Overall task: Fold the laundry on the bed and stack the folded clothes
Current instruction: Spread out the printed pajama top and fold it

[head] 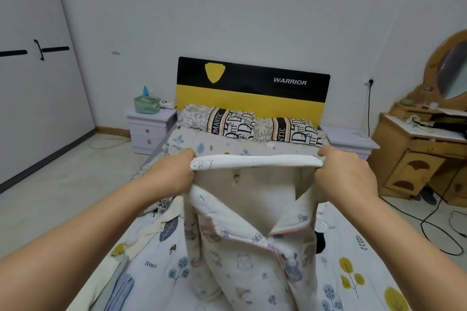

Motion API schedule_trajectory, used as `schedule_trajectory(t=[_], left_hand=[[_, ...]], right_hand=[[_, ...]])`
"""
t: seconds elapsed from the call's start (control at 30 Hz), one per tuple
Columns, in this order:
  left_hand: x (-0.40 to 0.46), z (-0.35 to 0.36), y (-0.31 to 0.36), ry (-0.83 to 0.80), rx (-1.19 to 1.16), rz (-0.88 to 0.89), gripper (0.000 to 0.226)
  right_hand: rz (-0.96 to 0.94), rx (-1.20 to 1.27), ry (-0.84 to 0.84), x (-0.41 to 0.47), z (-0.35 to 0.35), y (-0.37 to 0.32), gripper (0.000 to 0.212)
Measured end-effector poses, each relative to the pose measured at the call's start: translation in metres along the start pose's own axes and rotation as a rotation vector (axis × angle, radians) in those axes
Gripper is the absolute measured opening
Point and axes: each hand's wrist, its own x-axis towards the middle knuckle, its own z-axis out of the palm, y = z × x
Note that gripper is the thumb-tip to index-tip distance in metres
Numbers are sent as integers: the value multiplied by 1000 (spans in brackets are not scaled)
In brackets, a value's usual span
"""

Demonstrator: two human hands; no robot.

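A cream pyjama top with a cartoon animal print and pink-piped collar hangs upright over the bed. My left hand pinches its top left corner and my right hand pinches the top right corner, so the top edge is stretched level between them. The garment's lower part rests crumpled on the leaf-print sheet. More laundry, pale yellow and light blue pieces, lies at the bed's left edge. A dark item peeks out behind the top on the right.
Two printed pillows lie against the black and yellow headboard. White nightstands flank the bed. A wooden dresser with mirror stands right, with cables on the floor. A wardrobe door is left.
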Motion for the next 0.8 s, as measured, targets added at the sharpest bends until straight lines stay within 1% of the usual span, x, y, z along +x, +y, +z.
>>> schedule_trajectory(t=[0.07,0.13,0.17,0.23,0.3,0.33,0.4,0.43,0.53,0.57,0.63,0.67,0.7,0.73,0.77,0.8], left_hand=[[2,-2,8,30,-73,-34,23],[1,-2,17,-12,-315,-109,25],[-1,-3,22,-22,-493,-154,22],[-6,-4,26,-46,-767,-196,22],[-9,-6,27,-110,-920,-191,24],[-10,-7,28,-150,-973,-176,22],[-6,-11,28,-213,-1026,-132,21],[-5,-15,28,-234,-1021,-112,20],[-4,-28,20,-298,-986,-97,20],[-6,-33,17,-334,-966,-77,22],[-10,-44,9,-428,-956,-41,39],[-12,-49,4,-471,-962,-35,55],[-13,-52,-2,-499,-974,-45,73],[-14,-54,-9,-526,-985,-51,84],[-15,-56,-15,-556,-1005,-30,81],[-17,-57,-19,-590,-1012,7,73]], right_hand=[[27,-37,-32,-1,5,9,26],[50,49,-79,-1,10,18,21],[70,172,-108,0,10,22,21],[153,545,-157,2,9,28,21],[268,860,-237,0,7,33,21],[303,988,-314,-2,7,35,18],[337,1238,-488,-7,9,41,13],[327,1295,-561,-9,11,45,14],[243,1212,-654,-13,14,56,14],[203,1197,-689,-14,14,59,21],[139,1209,-807,-11,10,66,47],[132,1237,-886,-10,8,70,58],[129,1293,-976,-8,5,75,65],[119,1359,-1056,-7,3,81,63],[89,1418,-1112,-6,1,85,54],[45,1456,-1132,-5,-1,88,42]])
